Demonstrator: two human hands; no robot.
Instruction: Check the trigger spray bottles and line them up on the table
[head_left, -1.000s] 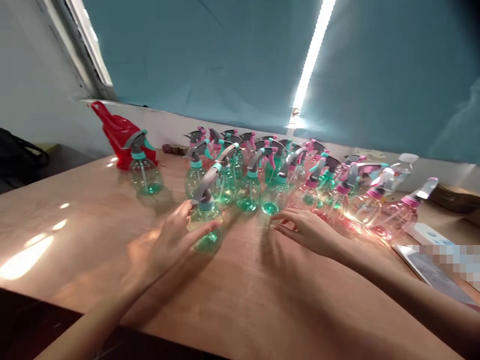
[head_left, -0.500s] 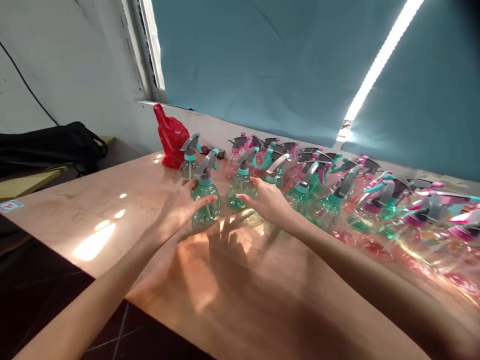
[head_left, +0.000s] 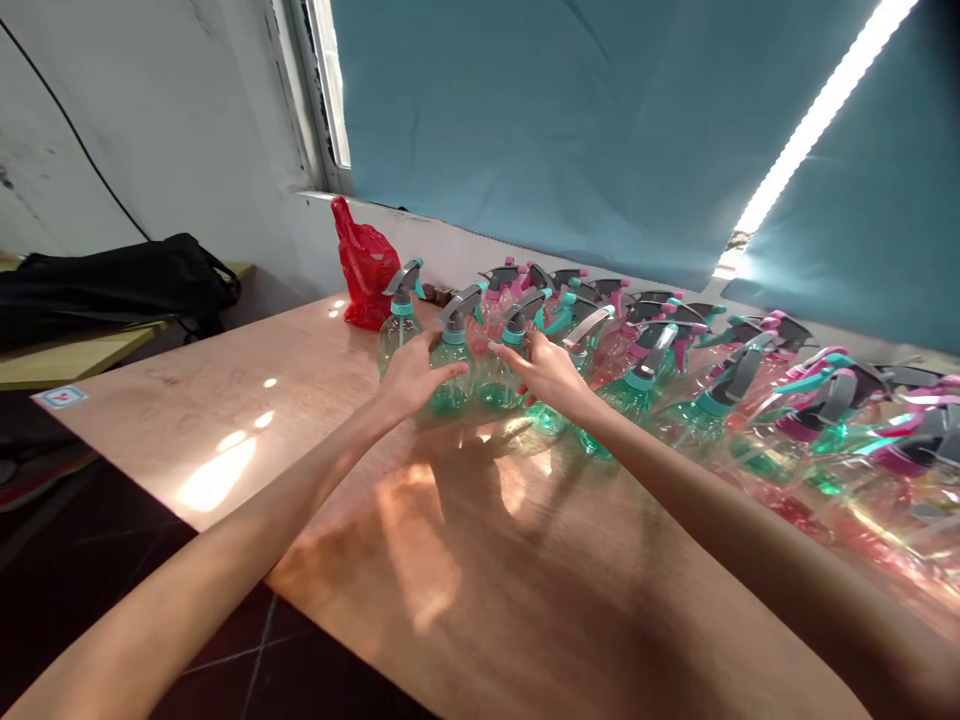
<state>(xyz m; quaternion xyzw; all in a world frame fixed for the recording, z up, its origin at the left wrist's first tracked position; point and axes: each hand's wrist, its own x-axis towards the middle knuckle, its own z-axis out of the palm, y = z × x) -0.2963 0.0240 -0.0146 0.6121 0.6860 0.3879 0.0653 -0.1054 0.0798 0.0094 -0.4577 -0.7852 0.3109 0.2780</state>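
Observation:
My left hand (head_left: 412,378) is round the left side of a clear green spray bottle (head_left: 451,400) with a grey trigger head. The thumb lies across the bottle's front; the other fingers are partly hidden. My right hand (head_left: 551,375) is at the neck of a second green spray bottle (head_left: 496,396), its thumb in front of the neck and its fingers apart. Whether it presses on the bottle is hard to see. Behind my left hand stands another spray bottle (head_left: 401,325) with a turquoise collar. All three are upright on the wooden table (head_left: 510,580).
Many pink and green spray bottles (head_left: 697,425) crowd the table's right and back. A red plastic bag (head_left: 367,270) stands at the back left, near the wall. A black bag (head_left: 127,285) lies on a separate surface further left. The table's front edge drops to dark floor tiles.
The spray bottle at my left hand has moved back, closer in line with its neighbour. My right hand has shifted up and leftward to that neighbour's neck. The camera view has turned slightly left.

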